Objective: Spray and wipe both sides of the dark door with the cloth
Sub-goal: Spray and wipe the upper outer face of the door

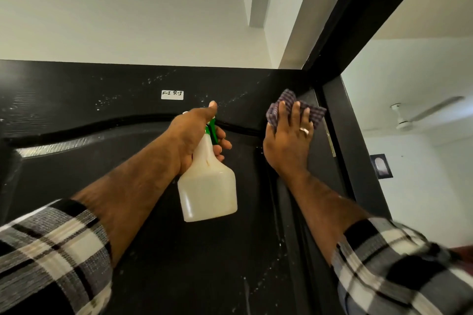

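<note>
From my feed, left to right: plaid sleeve (48, 250) at the lower left, rolled up the forearm; the dark door (102, 166) fills the middle of the view, top edge running under the white wall, a raised curved moulding crossing it; small white label (172, 94) stuck near the top, handwritten (reads roughly "F-I R-I", can't confirm); fine droplets speckled across the upper panel around and to the right of the label, more specks lower down near the right stile.

Left hand (194, 135) is curled round the neck of the spray bottle (208, 181); thumb up along the top, fingers wrapped at the green trigger; bottle is off-white, translucent, hanging body-down just in front of the door panel; can't tell whether the trigger is squeezed.

Right hand (289, 140) is spread flat, fingers straight, pressing the cloth (294, 107) against the door's upper right corner; cloth is purple-grey checked, bunched under the fingertips and poking out above and to the right of them; ring on one finger.

Just right of the cloth: black door frame (358, 135) with a metal hinge at the door edge; beyond it a white room, ceiling fan (419, 115) and a small dark-framed picture (381, 166) on the far wall; the other plaid sleeve sits at the lower right.
</note>
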`<state>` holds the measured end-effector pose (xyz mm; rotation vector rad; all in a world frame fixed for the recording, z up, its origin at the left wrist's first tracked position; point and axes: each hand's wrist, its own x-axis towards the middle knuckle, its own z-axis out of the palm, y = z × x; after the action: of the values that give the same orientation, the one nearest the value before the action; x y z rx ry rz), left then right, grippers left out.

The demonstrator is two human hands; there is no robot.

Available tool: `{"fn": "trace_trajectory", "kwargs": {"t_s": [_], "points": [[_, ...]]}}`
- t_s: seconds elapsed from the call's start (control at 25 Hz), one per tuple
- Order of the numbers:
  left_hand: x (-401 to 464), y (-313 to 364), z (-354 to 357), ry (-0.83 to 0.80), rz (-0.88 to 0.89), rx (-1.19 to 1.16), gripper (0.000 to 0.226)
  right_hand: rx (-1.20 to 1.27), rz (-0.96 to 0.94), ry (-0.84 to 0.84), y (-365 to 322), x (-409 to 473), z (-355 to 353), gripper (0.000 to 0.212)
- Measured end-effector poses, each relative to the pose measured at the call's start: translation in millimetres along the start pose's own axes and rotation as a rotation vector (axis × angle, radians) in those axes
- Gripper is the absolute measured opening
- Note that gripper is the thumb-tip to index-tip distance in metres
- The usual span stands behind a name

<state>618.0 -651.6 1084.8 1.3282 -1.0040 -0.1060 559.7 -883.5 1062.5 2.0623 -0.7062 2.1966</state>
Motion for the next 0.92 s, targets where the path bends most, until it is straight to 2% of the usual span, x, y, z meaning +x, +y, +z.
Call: {"fn": "trace_trajectory", "kwargs": {"t_s": [0.12, 0.2, 0.32, 0.4, 0.52, 0.6, 0.64, 0.72, 0.84, 0.92], "points": [[10, 8, 2, 0.06, 0.035, -0.008, 0.061, -0.036, -0.176, -0.127, -17, 39, -4, 0.073], [16, 13, 9, 0.075, 0.041, -0.039, 0.059, -0.024, -0.396, -0.206, -10, 30, -10, 0.068], [22, 14, 19, 0.051, 0.052, -0.07, 0.058, -0.076, -0.732, -0.176, 42, -14, -16, 0.061], [27, 12, 31, 0.05, 0.051, -0.074, 0.06, -0.111, -0.727, -0.113, 78, -10, -19, 0.062], [35, 9, 53, 0.059, 0.056, -0.05, 0.062, -0.105, -0.4, -0.07, 72, 47, -20, 0.066], [40, 9, 63, 0.083, 0.067, -0.038, 0.062, -0.099, -0.289, -0.064, 41, 83, -15, 0.068], [42, 9, 63, 0.095, 0.078, -0.04, 0.061, -0.103, -0.32, -0.084, 25, 89, -13, 0.067], [43, 8, 56, 0.098, 0.099, -0.059, 0.061, -0.107, -0.529, -0.149, 6, 75, -10, 0.067], [38, 6, 38, 0.11, 0.095, -0.091, 0.06, -0.058, -0.847, -0.202, 31, 42, -15, 0.062], [33, 6, 24, 0.138, 0.094, -0.091, 0.06, -0.059, -0.911, -0.082, 60, 49, -13, 0.058]]}}
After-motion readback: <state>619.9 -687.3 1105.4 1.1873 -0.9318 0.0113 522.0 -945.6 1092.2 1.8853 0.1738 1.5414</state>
